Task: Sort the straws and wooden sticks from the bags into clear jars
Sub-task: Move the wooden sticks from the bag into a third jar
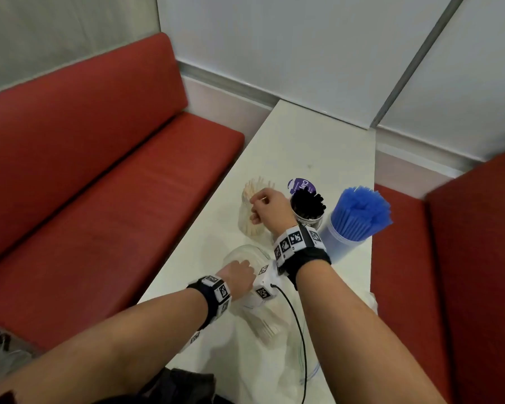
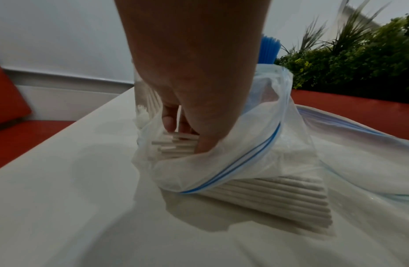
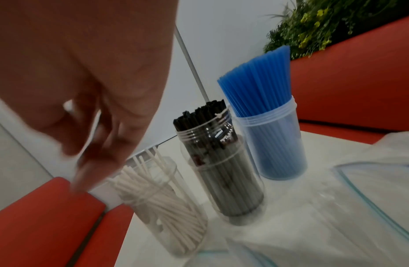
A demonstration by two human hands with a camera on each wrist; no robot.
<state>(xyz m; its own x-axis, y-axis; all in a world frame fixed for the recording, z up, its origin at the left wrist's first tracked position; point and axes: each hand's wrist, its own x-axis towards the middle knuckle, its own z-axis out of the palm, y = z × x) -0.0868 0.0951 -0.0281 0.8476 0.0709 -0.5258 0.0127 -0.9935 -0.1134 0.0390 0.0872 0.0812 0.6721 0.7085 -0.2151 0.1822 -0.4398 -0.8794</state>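
White table (image 1: 318, 147) carries the risk: beside the stick jar (image 3: 166, 202), the left hand (image 2: 194, 101) clamps bagged white sticks (image 2: 175, 144) that could snag the zip bag (image 2: 244, 162), while the right hand (image 1: 270, 207), loosely curled above, may tip that jar.

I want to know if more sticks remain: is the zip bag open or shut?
Open. The left hand reaches through the bag mouth and touches white sticks still inside.

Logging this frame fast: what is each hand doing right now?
Left hand: fingers inside the zip bag, gripping the white sticks.
Right hand: over the sticks jar; grip cannot be told, blurred.
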